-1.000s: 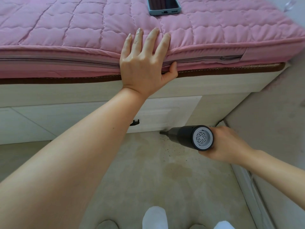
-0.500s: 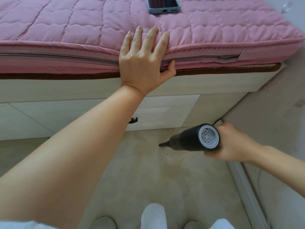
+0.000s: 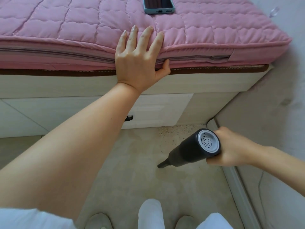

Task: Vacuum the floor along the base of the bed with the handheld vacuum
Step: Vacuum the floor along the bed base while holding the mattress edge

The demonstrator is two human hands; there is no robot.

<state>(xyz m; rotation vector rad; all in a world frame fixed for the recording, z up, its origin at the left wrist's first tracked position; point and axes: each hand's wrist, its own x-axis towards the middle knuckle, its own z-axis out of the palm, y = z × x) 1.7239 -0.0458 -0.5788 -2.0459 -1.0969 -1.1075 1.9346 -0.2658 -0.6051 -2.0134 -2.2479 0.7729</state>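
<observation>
On the floor at five o'clock: vacuum, gripped in your right hand. Left hand spread flat on mattress. Sweep under way; next, nozzle toward crumbs at twelve o'clock.

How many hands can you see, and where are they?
2. The left hand lies flat on the pink mattress edge. The right hand grips the handheld vacuum low over the floor.
</observation>
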